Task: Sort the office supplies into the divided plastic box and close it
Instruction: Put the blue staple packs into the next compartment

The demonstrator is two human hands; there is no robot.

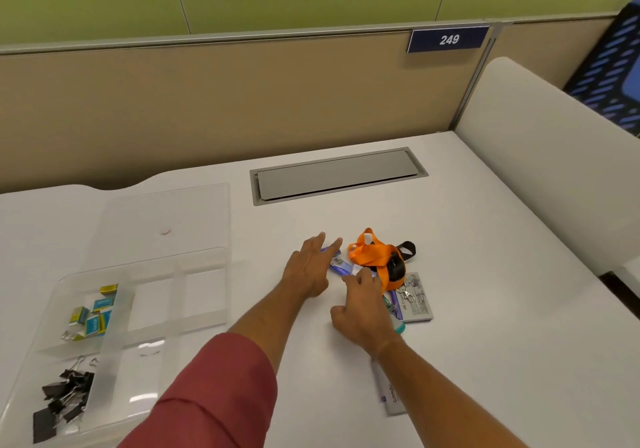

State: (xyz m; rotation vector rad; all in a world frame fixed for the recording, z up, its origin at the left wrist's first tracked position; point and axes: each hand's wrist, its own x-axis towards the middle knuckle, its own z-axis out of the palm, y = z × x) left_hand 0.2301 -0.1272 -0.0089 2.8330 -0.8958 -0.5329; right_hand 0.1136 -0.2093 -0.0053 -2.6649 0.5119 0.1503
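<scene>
A clear divided plastic box lies open at the left of the white desk, its lid flat behind it. Small staple boxes fill a left compartment, and black binder clips fill the near-left one. A pile of supplies sits mid-desk: an orange lanyard, small blue-and-white packets and a printed card pack. My left hand rests flat, fingers spread, over the blue packets. My right hand curls beside the pile, fingertips touching a packet. A grey packet lies under my right forearm.
A grey cable hatch is set into the desk behind the pile. A beige partition with a sign reading 249 stands at the back. A white side panel rises along the right edge of the desk.
</scene>
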